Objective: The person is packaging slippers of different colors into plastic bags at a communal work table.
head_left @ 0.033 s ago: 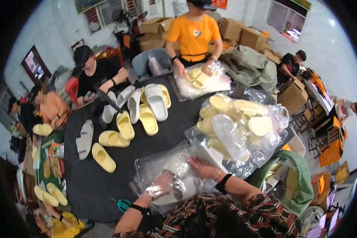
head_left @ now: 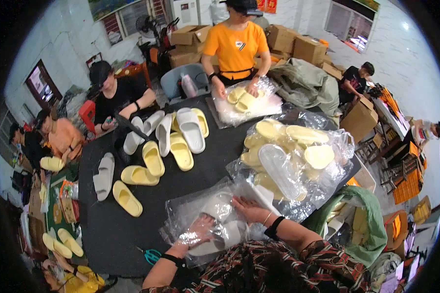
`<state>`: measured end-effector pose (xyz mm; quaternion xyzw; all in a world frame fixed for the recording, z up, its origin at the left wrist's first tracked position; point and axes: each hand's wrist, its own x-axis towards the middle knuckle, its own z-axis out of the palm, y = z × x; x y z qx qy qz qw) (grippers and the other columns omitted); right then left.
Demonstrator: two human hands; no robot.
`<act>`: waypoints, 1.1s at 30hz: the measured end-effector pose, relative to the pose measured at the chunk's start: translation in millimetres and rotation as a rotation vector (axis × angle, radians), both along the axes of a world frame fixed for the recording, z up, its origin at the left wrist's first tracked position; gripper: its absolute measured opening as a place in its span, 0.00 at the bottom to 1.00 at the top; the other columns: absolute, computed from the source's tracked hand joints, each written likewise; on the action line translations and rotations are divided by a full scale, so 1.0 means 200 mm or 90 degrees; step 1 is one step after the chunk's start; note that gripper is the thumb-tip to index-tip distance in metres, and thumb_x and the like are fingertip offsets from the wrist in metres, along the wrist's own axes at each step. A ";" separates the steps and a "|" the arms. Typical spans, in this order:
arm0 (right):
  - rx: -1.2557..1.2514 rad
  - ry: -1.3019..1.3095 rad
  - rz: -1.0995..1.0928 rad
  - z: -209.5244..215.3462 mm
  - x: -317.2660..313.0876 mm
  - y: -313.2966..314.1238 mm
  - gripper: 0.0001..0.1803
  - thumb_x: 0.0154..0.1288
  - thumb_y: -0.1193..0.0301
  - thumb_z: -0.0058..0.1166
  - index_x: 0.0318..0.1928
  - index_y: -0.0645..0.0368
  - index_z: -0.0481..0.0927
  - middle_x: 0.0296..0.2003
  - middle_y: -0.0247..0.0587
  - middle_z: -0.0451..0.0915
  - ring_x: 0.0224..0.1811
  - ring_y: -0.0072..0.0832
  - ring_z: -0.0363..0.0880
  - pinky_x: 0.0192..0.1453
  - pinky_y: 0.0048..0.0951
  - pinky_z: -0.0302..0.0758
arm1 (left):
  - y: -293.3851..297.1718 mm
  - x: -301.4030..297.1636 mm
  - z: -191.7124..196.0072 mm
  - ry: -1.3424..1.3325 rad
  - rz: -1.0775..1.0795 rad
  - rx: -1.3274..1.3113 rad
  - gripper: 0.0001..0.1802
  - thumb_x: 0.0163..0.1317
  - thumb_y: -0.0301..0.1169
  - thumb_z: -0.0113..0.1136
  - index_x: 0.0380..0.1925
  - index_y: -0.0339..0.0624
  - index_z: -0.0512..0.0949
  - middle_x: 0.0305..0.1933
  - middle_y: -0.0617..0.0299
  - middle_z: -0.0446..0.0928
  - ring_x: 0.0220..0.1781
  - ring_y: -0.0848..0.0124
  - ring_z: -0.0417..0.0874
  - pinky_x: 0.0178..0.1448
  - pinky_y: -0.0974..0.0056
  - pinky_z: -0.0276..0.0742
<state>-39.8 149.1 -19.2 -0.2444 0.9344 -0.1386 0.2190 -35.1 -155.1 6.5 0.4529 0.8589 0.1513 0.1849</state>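
A pair of light grey slippers (head_left: 230,233) lies in a clear plastic bag (head_left: 181,207) at the table's near edge, in front of my body. My left hand (head_left: 199,229) is open, its fingers spread on the left part of the bag between the slippers; whether it lies under or over the film I cannot tell. From the right, my right hand (head_left: 252,210) reaches to the bag with stretched fingers, its fingertips touching the film beside the upper slipper. Close to my left wrist lie scissors with teal handles (head_left: 152,256).
Bagged yellow slippers (head_left: 313,134) form a pile on the right. Loose yellow and grey slippers (head_left: 127,198) stand across the black table (head_left: 132,232). Opposite, a person in orange (head_left: 236,49) handles a bagged pair. An open green sack (head_left: 371,229) stands at my right.
The view has shifted very slightly. My hands and the bagged slippers have hardly moved.
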 end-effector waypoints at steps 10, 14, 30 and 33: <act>-0.008 0.000 -0.002 0.01 0.00 -0.01 0.75 0.28 0.70 0.76 0.72 0.54 0.32 0.73 0.50 0.40 0.75 0.45 0.41 0.69 0.54 0.53 | 0.15 0.02 -0.32 0.004 0.156 0.128 0.25 0.49 0.35 0.58 0.50 0.42 0.72 0.52 0.46 0.71 0.56 0.48 0.69 0.64 0.49 0.60; 0.035 0.010 0.009 -0.03 -0.02 -0.02 0.76 0.27 0.69 0.77 0.72 0.55 0.31 0.73 0.50 0.42 0.75 0.46 0.42 0.69 0.54 0.52 | 0.18 0.03 -0.45 0.007 0.193 0.100 0.22 0.44 0.36 0.59 0.43 0.41 0.80 0.47 0.46 0.77 0.56 0.47 0.72 0.67 0.47 0.57; 0.061 -0.009 -0.026 -0.15 -0.04 -0.03 0.75 0.25 0.70 0.77 0.72 0.55 0.35 0.74 0.45 0.37 0.76 0.46 0.37 0.72 0.53 0.48 | -0.29 0.06 -0.36 0.078 0.208 0.111 0.24 0.34 0.41 0.66 0.37 0.48 0.81 0.50 0.51 0.75 0.67 0.46 0.60 0.71 0.35 0.37; 0.074 0.055 -0.010 -0.11 -0.03 -0.08 0.77 0.23 0.69 0.77 0.72 0.54 0.35 0.74 0.47 0.37 0.75 0.50 0.38 0.71 0.56 0.50 | -0.32 0.07 -0.40 0.026 0.187 0.084 0.25 0.34 0.39 0.66 0.38 0.45 0.80 0.52 0.49 0.72 0.69 0.40 0.55 0.71 0.34 0.38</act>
